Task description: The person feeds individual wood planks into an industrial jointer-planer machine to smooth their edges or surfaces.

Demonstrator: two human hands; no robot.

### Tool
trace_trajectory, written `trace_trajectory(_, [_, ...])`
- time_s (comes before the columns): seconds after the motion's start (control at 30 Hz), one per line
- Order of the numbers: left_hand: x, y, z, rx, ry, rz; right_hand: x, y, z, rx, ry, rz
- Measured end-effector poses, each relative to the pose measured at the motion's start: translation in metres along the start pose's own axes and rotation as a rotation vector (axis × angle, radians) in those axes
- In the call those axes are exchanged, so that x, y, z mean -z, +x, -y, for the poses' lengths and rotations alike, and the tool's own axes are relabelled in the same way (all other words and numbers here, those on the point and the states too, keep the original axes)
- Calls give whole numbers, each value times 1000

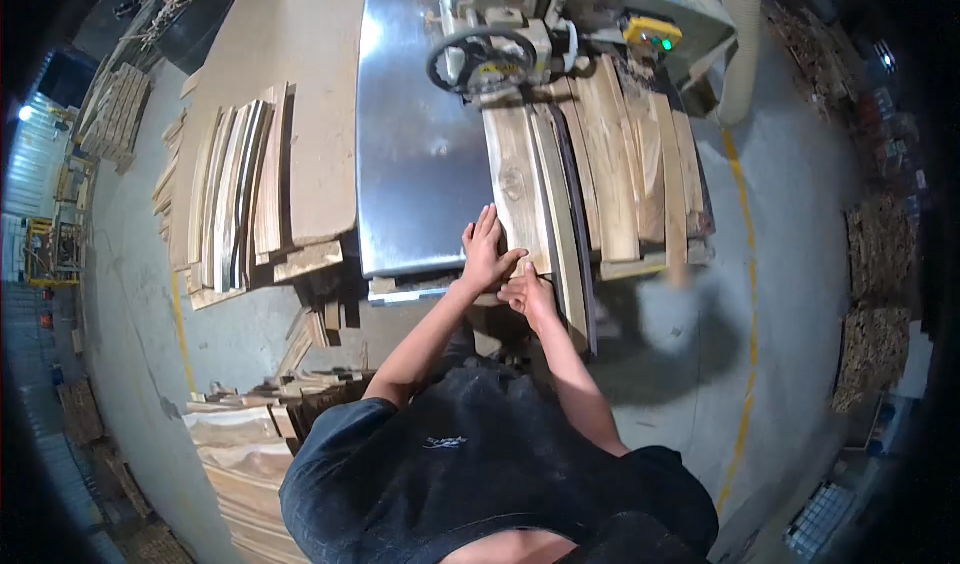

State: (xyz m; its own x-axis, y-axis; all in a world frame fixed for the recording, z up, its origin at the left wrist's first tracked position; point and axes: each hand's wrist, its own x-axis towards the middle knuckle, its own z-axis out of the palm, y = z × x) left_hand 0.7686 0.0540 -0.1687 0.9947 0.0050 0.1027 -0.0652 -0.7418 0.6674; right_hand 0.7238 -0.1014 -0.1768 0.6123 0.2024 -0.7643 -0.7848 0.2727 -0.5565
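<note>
A wide wooden board [518,179] with a knot lies on the right part of a shiny metal table [425,164], its far end under a machine with a black handwheel [482,61]. My left hand [486,254] rests at the board's near left corner, fingers spread along its left edge and thumb over its end. Close beside it, my right hand [528,294] touches the near end of the board, thumb up and the other fingers partly curled. Alongside the board's right edge runs a long narrow fence [568,254].
Cut strips [235,189] lie on a brown panel [310,44] at the left. More boards [610,164] lie right of the fence. A yellow control box [653,36] with a green light is on the machine. Stacked planks [240,454] stand at lower left.
</note>
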Motion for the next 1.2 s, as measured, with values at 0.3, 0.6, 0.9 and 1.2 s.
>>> trace_trajectory(0.3, [22,109,39,-93,-133,-45,-55,82,76,-3,-58,-278])
trace_trajectory(0.6, [224,153,189,-205,5,-413,-72,131,116,56,-6,-281])
trace_trajectory(0.9, [488,-32,443,1226,320,-609,-91,173,157,123,-66,-168])
trace_trajectory(1.2, [409,-57,309,883,601,-461,-143,175,163,395,-177,-317])
